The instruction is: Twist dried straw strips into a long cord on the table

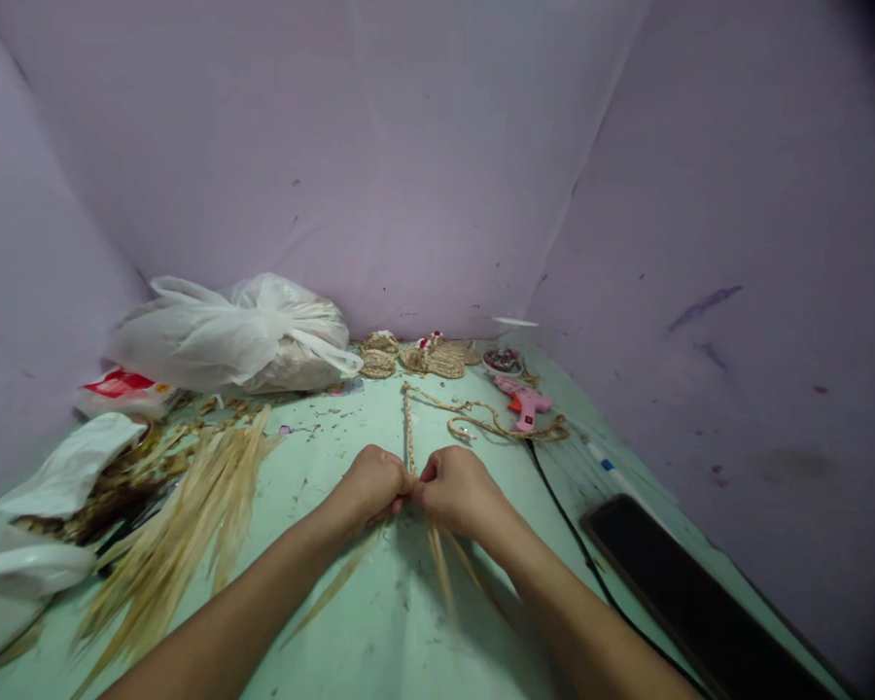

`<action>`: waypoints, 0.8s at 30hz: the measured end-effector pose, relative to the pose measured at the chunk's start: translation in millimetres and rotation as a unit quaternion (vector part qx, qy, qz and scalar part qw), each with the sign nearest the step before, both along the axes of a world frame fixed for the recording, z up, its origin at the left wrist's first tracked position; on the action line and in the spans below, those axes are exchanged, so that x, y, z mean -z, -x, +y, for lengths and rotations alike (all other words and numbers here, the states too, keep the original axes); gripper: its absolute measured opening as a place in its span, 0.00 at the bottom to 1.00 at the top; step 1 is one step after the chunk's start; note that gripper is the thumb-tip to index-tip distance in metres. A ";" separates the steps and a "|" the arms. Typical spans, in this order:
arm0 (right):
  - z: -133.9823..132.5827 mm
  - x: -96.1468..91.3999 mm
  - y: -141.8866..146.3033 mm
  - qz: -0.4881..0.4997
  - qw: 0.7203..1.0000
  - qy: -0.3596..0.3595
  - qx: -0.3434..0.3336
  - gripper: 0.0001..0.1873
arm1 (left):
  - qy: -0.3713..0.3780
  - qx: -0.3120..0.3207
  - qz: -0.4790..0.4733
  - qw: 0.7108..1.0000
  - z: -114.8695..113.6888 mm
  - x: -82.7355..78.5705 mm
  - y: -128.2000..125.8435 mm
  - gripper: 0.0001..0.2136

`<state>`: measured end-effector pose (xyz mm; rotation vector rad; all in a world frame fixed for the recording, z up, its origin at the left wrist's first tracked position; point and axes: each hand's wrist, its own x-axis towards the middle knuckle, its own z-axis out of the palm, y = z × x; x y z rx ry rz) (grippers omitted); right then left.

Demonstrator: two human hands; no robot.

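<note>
My left hand (377,483) and my right hand (458,489) meet at the middle of the table, both closed on the near end of a thin braid (409,428) of straw-coloured fibre. Away from my hands the braid runs straight back, bends near the woven pieces, then curls off to the right. Loose fibre strands (441,569) hang from under my fingers toward me, spread to both sides. The fingertips touch or nearly touch, and the exact grip on the strands is hidden.
Left lies a bundle of flat fibre strips (196,506), with a white plastic bag (240,335) behind. Woven pieces (437,358) sit by the wall. To the right are a pink glue gun (529,403), its black cord (565,525), a bowl of beads (503,362) and a dark phone-like slab (692,603).
</note>
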<state>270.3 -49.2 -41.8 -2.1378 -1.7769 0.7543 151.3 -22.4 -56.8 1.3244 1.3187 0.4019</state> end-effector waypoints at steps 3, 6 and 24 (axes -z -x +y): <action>-2.5 3.4 5.3 0.019 1.000 0.010 0.004 0.08 | -0.006 0.016 -0.011 1.000 1.1 1.3 1.8 0.08; -5.4 3.1 8.6 0.015 1.000 0.000 0.010 0.08 | -0.018 0.039 -0.018 0.999 2.8 2.9 4.0 0.09; -11.2 -26.8 -9.7 0.408 0.892 0.195 0.002 0.09 | -0.020 0.035 -0.019 0.999 2.7 -4.6 4.5 0.05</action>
